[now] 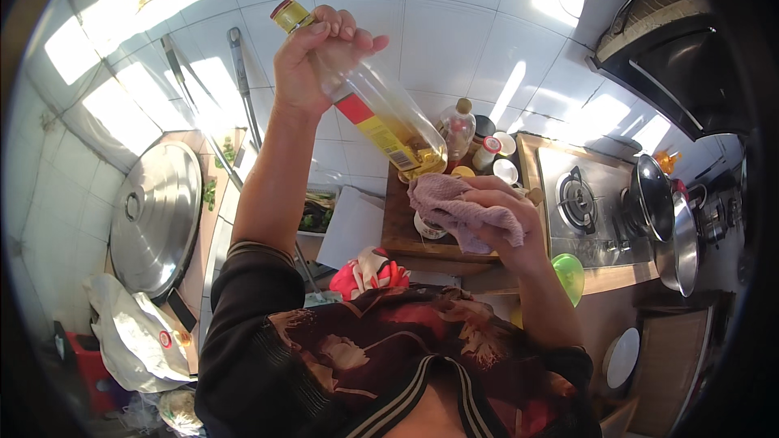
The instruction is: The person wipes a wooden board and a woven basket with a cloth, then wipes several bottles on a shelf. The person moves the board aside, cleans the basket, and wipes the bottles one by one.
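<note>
My left hand [316,55] grips a clear oil bottle [389,106] near its neck, just below the yellow and red cap [291,15]. The bottle tilts, base down to the right, with some yellow oil at its bottom and a red and yellow label on its side. Bunched in my right hand [508,219] is a pale purple cloth [459,207], close below the bottle's base. Whether cloth and bottle touch, I cannot tell. Behind the cloth, a container [429,226] stands partly hidden on a dark wooden board [395,219].
Another bottle [457,128] and several jars [487,151] stand at the wall. Right are a gas stove [575,198], a black pan [654,198] and a range hood [675,79]. Left lies a large metal lid [158,219]; a green bowl [569,278] is by the counter edge.
</note>
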`<action>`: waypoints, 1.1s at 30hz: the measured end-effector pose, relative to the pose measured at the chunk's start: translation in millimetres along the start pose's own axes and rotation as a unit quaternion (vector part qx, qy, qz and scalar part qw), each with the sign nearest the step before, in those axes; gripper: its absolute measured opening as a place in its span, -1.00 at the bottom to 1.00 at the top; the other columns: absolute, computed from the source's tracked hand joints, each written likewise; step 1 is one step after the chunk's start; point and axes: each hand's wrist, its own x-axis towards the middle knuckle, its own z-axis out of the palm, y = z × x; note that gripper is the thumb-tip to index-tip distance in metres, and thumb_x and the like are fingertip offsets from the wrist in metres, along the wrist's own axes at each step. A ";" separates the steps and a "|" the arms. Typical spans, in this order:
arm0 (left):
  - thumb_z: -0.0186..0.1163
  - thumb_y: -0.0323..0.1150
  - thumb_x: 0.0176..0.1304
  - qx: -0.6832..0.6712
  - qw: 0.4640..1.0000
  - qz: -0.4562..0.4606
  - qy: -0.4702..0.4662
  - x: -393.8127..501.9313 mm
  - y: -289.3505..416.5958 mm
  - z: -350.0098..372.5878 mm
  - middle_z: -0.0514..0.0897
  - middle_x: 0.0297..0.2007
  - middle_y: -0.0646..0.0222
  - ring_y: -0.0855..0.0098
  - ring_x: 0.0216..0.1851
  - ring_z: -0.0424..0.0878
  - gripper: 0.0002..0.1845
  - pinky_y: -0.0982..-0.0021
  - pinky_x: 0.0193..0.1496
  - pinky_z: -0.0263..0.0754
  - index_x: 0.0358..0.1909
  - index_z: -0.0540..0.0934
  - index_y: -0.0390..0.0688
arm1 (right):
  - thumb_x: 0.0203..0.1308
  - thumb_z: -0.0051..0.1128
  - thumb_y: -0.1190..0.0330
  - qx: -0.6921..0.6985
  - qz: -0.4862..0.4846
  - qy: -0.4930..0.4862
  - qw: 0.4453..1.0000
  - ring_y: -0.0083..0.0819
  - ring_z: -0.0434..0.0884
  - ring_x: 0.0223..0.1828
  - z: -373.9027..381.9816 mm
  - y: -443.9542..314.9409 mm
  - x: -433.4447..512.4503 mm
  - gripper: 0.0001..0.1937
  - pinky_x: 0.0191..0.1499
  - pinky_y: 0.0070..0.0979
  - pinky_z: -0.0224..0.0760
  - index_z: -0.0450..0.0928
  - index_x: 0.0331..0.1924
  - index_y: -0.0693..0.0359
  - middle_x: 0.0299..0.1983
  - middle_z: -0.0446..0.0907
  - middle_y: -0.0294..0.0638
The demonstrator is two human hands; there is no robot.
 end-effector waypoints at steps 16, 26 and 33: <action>0.10 -0.29 0.30 0.041 0.998 -0.039 0.011 3.6 -15.8 -0.7 0.55 -0.41 0.34 0.22 -0.33 0.65 -0.84 0.01 -0.07 0.54 -0.39 0.48 -0.14 | 0.12 0.27 0.51 -0.199 -0.029 0.068 0.977 -0.04 0.55 0.11 43.2 68.8 -24.1 -0.55 0.20 -0.29 0.43 0.57 0.16 0.22 0.13 0.51 -0.03; 0.19 -0.31 0.35 0.122 0.962 -0.062 0.237 10.1 -43.4 37.4 0.62 -0.37 0.37 0.26 -0.17 0.68 -0.85 0.11 0.05 0.54 -0.38 0.54 -0.10 | 0.52 -0.08 0.22 0.478 0.198 0.205 0.830 -0.32 0.63 0.08 31.3 55.9 3.6 -0.49 -0.16 -0.52 0.66 0.13 0.43 0.18 0.26 0.44 -0.11; 0.12 -0.04 0.44 0.126 0.980 -0.139 0.073 9.3 -51.9 53.0 0.66 -0.02 0.18 0.23 0.08 0.63 -0.61 0.17 0.18 0.48 -0.01 0.54 -0.19 | 0.53 -0.33 0.03 0.474 0.275 0.267 0.792 -0.38 0.68 -0.06 12.6 38.1 16.5 -0.51 -0.39 -0.61 0.55 0.41 0.25 0.19 0.04 0.63 -0.11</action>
